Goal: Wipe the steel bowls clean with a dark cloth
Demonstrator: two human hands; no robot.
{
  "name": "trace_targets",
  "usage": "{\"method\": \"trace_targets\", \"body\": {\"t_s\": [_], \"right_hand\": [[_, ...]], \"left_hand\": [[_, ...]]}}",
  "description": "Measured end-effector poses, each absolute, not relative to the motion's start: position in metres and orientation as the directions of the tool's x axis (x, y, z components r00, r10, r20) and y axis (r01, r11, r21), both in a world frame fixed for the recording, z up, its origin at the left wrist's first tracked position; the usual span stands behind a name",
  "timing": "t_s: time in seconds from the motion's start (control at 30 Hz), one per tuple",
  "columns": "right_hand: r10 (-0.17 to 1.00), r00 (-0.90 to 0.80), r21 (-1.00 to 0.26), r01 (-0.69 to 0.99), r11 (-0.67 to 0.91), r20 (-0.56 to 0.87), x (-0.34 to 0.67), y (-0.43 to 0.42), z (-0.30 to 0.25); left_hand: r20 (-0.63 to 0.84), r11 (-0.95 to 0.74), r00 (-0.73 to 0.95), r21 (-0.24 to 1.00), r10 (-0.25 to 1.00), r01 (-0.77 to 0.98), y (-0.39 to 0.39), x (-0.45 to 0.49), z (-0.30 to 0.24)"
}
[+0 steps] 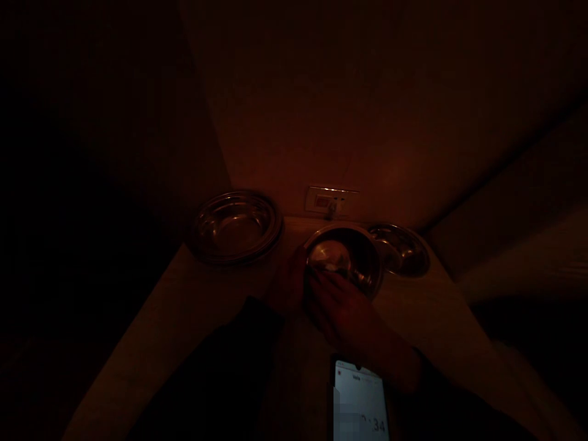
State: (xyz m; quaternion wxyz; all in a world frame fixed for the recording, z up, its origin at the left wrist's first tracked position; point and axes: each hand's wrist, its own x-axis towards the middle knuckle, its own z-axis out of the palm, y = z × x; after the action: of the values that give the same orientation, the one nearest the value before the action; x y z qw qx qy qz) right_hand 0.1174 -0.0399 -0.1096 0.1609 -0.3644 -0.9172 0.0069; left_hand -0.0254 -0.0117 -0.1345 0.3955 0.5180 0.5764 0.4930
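A shiny metal bowl (367,260) sits tilted toward me at the middle of the table. My left hand (288,285) is wrapped against its left side, gripping it near the rim. My right hand (344,309) reaches over the near edge, its fingers pressed together at the bowl's inner wall. Something dark shows beneath those fingers, but the light is too dim to name it. To the left lie stacked metal plates (236,229) with raised rims. Behind the bowl on the right rests a metal dish (407,251), partly covered by the bowl.
A lit phone (361,398) showing large digits lies close to me, below my right wrist. On the wall behind the table is a socket panel (331,199) with a plug in it. The pale wooden table (138,349) ends at both sides in darkness.
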Motion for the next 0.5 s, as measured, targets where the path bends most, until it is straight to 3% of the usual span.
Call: {"method": "trace_targets", "body": {"t_s": [0.17,0.37,0.5], "right_hand": [[0.669,-0.688,-0.109,0.669,0.735,0.281,0.116,-0.039,-0.113],[0.67,-0.739,0.018,0.673,0.74,0.071,0.134,-0.045,-0.1],[0.683,-0.728,0.026,0.685,0.728,0.051,0.137,-0.047,-0.097]], "left_hand": [[0.132,-0.102,-0.052,0.915,0.99,0.389,-0.01,-0.028,-0.133],[0.069,-0.031,-0.112,0.949,0.991,0.315,-0.011,-0.026,-0.121],[0.047,-0.014,-0.095,0.944,0.994,0.328,-0.012,-0.026,-0.12]]}}
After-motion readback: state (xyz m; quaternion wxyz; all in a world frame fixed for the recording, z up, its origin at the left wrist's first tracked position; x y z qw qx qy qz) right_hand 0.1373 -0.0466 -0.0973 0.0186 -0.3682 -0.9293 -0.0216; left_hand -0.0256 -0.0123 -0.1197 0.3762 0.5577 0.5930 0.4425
